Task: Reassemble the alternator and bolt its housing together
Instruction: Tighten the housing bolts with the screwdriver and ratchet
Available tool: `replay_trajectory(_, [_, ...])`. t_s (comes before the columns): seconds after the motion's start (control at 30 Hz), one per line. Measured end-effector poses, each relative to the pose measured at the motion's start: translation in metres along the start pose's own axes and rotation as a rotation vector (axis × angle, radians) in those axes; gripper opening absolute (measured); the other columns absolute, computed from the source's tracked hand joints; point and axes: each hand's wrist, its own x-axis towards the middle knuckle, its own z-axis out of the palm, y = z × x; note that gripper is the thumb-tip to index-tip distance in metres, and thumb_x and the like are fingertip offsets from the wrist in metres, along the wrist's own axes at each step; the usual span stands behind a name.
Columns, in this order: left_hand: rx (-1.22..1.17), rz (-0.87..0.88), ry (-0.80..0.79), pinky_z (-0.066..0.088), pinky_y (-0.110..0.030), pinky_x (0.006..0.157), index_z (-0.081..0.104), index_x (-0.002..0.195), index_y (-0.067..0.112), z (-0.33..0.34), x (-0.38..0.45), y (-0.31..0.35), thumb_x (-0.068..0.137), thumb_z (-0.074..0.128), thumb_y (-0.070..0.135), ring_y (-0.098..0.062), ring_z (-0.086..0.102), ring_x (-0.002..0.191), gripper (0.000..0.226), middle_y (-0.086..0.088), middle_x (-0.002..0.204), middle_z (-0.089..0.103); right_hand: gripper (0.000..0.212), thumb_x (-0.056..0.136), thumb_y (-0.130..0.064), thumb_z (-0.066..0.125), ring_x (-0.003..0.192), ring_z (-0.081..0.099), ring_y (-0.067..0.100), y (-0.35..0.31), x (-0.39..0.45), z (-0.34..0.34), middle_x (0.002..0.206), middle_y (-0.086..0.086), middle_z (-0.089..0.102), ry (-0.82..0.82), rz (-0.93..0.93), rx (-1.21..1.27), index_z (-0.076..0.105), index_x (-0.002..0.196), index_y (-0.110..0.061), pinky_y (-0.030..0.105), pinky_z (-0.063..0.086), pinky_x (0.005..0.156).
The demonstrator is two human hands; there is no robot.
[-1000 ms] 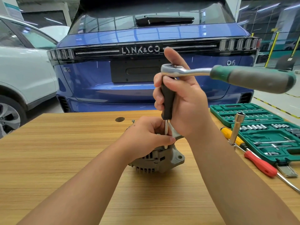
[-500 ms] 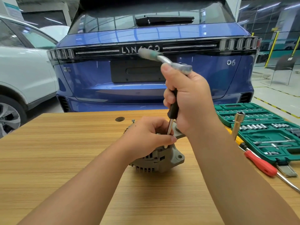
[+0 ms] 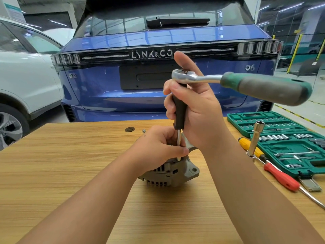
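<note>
left hand [image 3: 158, 147]: gripped alternator [image 3: 173, 173], mid-table
right hand [image 3: 195, 110]: wrapped round black driver handle [image 3: 179, 111], ratchet [image 3: 246, 84] on top

Light wood-grain laminate counter [image 3: 70, 173] carries: grey cast-metal alternator [image 3: 173, 173] mid-counter, open green plastic socket-set case [image 3: 288, 138] at right, red-handled screwdriver [image 3: 281, 176] and yellow-handled screwdriver [image 3: 245, 142] beside it, small dark round disc [image 3: 129, 129] and small bolt [image 3: 143, 131] near far edge.
</note>
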Motion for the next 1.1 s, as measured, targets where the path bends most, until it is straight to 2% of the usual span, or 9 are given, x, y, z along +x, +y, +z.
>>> replay_trajectory(0.17, [-0.001,0.003,0.005,0.056,-0.042,0.08,0.071,0.074,0.035,0.0,0.0,-0.001,0.086,0.081,0.023,-0.007,0.065,0.071,0.02,0.006,0.075,0.072,0.047,0.099,-0.043,0.029,0.065,0.044,0.021,-0.002,-0.001,-0.006,0.088,0.009,0.06,-0.115,0.103,0.239,0.055,0.131,-0.021,0.032,0.032,0.058])
replay_trajectory(0.23, [0.001,0.001,0.007,0.054,-0.035,0.076,0.071,0.074,0.037,0.0,0.0,-0.001,0.086,0.081,0.023,-0.005,0.066,0.07,0.021,0.007,0.074,0.073,0.054,0.094,-0.055,0.034,0.064,0.047,0.018,-0.002,0.0,-0.006,0.088,0.007,0.059,-0.112,0.126,0.234,0.053,0.131,-0.02,0.029,0.036,0.058])
replay_trajectory(0.3, [0.0,-0.003,0.011,0.055,-0.035,0.079,0.072,0.076,0.039,0.0,0.0,-0.001,0.086,0.082,0.023,-0.006,0.069,0.073,0.021,0.009,0.075,0.074,0.051,0.085,-0.052,0.054,0.06,0.049,0.015,-0.004,0.001,-0.001,0.083,0.004,0.057,-0.028,0.145,0.215,0.055,0.125,-0.019,0.025,0.039,0.055])
replay_trajectory(0.4, [0.021,0.009,0.003,0.06,-0.044,0.085,0.074,0.085,0.036,0.001,0.0,0.001,0.087,0.081,0.025,-0.015,0.073,0.082,0.013,0.007,0.083,0.076,0.011,0.092,-0.03,0.067,0.05,0.037,0.012,-0.003,0.002,0.004,0.064,-0.005,0.048,0.213,0.059,-0.045,0.067,0.091,-0.019,0.026,0.027,0.047])
replay_trajectory(0.47, [0.034,0.015,0.0,0.061,-0.046,0.086,0.074,0.087,0.036,0.002,0.0,0.002,0.087,0.081,0.026,-0.016,0.072,0.082,0.013,0.007,0.083,0.076,0.019,0.094,-0.027,0.069,0.049,0.031,0.013,-0.005,0.003,0.001,0.06,-0.005,0.044,0.306,0.07,-0.15,0.063,0.078,-0.018,0.031,0.024,0.049])
replay_trajectory(0.57, [0.032,0.01,0.008,0.059,-0.043,0.084,0.073,0.084,0.037,0.001,0.0,0.002,0.087,0.081,0.026,-0.012,0.07,0.078,0.014,0.008,0.08,0.075,0.009,0.096,-0.023,0.063,0.053,0.044,0.011,-0.009,0.002,0.0,0.069,-0.005,0.055,0.127,0.135,-0.013,0.067,0.104,-0.023,0.026,0.038,0.054])
replay_trajectory(0.67, [0.017,-0.01,0.0,0.058,-0.047,0.09,0.074,0.086,0.034,0.001,0.0,0.002,0.087,0.081,0.026,-0.013,0.072,0.084,0.01,0.007,0.084,0.076,0.036,0.098,-0.012,0.058,0.056,0.046,0.013,-0.004,0.001,0.002,0.077,-0.002,0.058,0.111,0.022,-0.058,0.055,0.13,-0.027,0.025,0.042,0.053])
replay_trajectory(0.9, [0.01,-0.006,0.003,0.058,-0.049,0.091,0.075,0.086,0.035,0.001,0.0,0.003,0.087,0.081,0.025,-0.012,0.072,0.082,0.012,0.009,0.084,0.076,0.046,0.093,-0.018,0.065,0.059,0.046,0.015,0.004,-0.001,0.0,0.085,0.0,0.06,0.095,-0.065,-0.114,0.054,0.134,-0.035,0.026,0.041,0.051])
replay_trajectory(1.1, [-0.001,0.011,0.006,0.058,-0.052,0.088,0.071,0.076,0.036,0.001,-0.001,0.001,0.081,0.08,0.03,-0.009,0.067,0.073,0.012,0.008,0.074,0.072,0.041,0.099,-0.03,0.03,0.062,0.042,0.022,-0.002,-0.001,-0.003,0.086,0.009,0.061,-0.038,0.071,0.203,0.052,0.133,-0.022,0.033,0.03,0.056])
